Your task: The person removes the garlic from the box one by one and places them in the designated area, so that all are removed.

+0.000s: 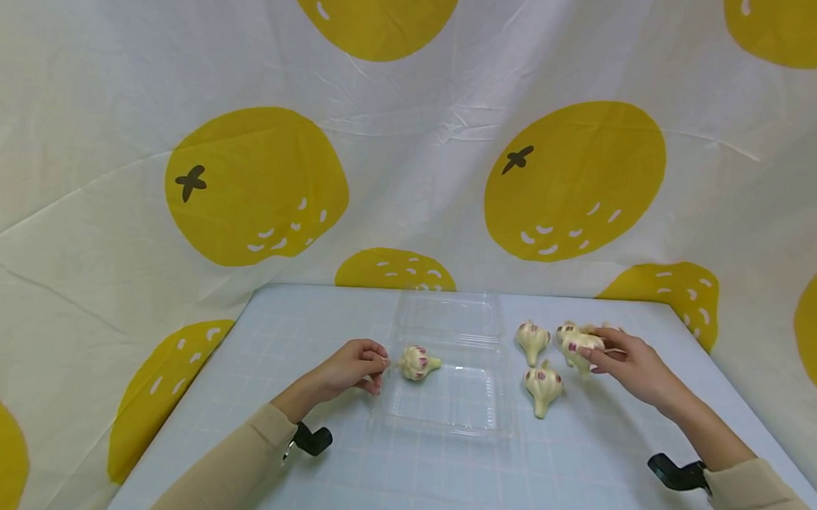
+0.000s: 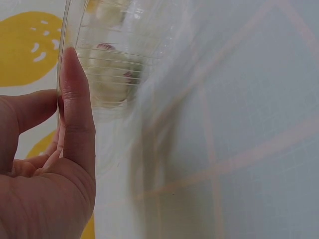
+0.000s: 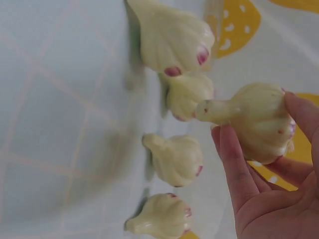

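Observation:
My left hand pinches the left rim of a clear plastic container between thumb and fingers; the left wrist view shows this rim grip close up. The container lies open, its lid folded back behind it. Inside, toward the left wall, lies a garlic bulb. Over on the right, my right hand holds another garlic bulb with thumb and fingers, lifted off the table, its stem pointing away from the palm in the right wrist view.
Several more garlic bulbs lie right of the container, among them a front one, one near the lid and one behind the held bulb. A pale checked cloth covers the table. Behind hangs a lemon-print curtain.

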Demonstrator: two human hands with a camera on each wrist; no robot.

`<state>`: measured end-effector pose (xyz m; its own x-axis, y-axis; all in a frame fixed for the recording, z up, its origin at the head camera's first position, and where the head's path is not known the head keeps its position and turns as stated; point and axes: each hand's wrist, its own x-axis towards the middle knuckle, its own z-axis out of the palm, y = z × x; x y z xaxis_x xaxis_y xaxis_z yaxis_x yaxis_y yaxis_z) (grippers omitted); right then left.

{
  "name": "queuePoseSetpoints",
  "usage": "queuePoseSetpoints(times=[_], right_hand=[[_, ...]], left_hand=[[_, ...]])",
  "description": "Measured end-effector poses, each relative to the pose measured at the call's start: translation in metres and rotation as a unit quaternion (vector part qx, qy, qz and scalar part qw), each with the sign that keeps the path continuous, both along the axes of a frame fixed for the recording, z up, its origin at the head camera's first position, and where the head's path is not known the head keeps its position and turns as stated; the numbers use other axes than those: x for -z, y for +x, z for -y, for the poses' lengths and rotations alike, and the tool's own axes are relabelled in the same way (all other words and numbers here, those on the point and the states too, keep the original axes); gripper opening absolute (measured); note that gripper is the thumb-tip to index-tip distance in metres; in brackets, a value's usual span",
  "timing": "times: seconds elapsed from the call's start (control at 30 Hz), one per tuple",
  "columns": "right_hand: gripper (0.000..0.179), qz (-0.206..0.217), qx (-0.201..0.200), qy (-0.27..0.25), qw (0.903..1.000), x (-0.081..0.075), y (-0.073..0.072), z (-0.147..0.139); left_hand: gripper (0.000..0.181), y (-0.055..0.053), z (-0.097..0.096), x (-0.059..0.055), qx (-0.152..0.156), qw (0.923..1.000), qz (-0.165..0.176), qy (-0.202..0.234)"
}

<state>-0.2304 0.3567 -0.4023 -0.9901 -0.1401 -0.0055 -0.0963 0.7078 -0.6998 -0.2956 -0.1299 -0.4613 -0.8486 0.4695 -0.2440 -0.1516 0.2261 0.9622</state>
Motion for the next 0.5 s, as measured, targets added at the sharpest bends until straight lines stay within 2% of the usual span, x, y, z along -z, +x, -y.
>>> queuePoseSetpoints(times=[0.5], right_hand=[[0.074,0.035,0.017,0.006,0.9992,0.03,-0.006,-0.021]], left_hand=[[0.027,0.0,0.001,0.001,0.003,1.0,-0.005,0.006]])
